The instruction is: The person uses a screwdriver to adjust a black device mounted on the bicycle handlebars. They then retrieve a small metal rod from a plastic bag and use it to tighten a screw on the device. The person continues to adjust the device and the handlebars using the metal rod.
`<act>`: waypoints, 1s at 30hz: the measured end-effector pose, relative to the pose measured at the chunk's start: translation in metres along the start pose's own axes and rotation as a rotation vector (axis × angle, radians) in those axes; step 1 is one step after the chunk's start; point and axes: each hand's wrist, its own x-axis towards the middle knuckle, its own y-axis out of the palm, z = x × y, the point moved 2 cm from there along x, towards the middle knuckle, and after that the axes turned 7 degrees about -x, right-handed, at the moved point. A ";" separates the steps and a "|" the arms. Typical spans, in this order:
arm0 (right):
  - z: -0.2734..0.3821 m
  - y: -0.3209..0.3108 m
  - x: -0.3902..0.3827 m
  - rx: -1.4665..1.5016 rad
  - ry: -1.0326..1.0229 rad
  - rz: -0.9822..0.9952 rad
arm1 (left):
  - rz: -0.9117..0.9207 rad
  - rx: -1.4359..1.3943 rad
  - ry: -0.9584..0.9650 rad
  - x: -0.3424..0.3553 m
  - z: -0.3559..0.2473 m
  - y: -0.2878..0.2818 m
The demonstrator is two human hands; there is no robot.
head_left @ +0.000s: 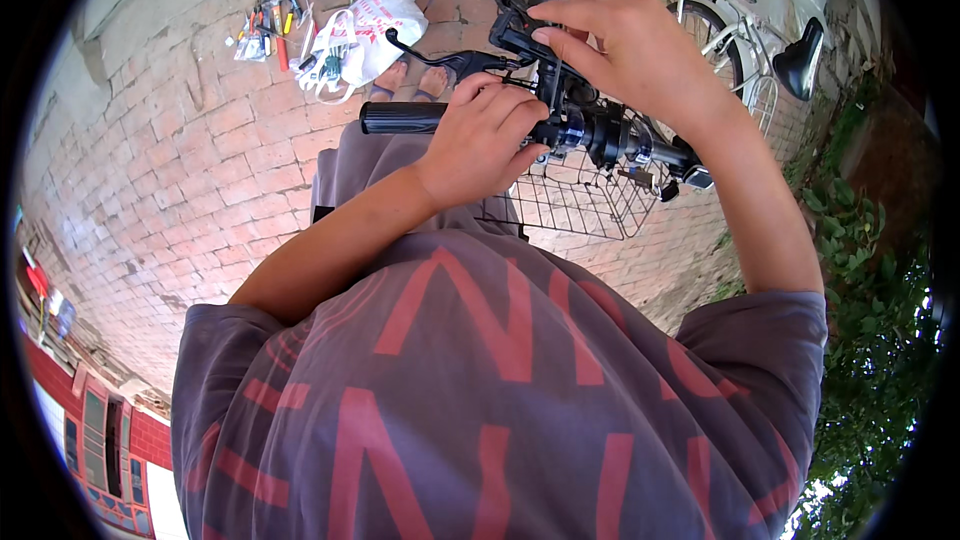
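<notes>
A bicycle handlebar with a ribbed black grip [400, 118] crosses in front of me, a black brake lever [460, 62] beyond it. My left hand [485, 130] is curled over the bar just inboard of the grip, fingers closed around the clamp area. Farther forward, a black plastic fitting [513, 32] juts out above the front of the bike. My right hand [640, 45] reaches in from the right and pinches its near edge between thumb and fingertips. What lies under the fingers of both hands is partly hidden. A wire basket [585, 202] hangs beside the handlebar.
Several hand tools [272, 25] lie on the brick paving [200, 165] at the far left. A white plastic bag [375, 35] rests near my sandalled feet [432, 82]. Another bicycle, with a black saddle [798, 60], stands at the far right, with leafy plants [860, 370] nearer me.
</notes>
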 end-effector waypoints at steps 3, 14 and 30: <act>0.004 0.000 0.003 0.101 0.043 0.001 | 0.003 -0.002 -0.002 0.001 -0.001 0.000; 0.004 0.006 -0.009 -0.010 0.059 -0.078 | -0.005 0.031 -0.008 0.002 -0.004 -0.002; -0.002 0.005 -0.032 0.104 0.205 -0.164 | -0.022 0.037 0.008 0.000 -0.004 0.001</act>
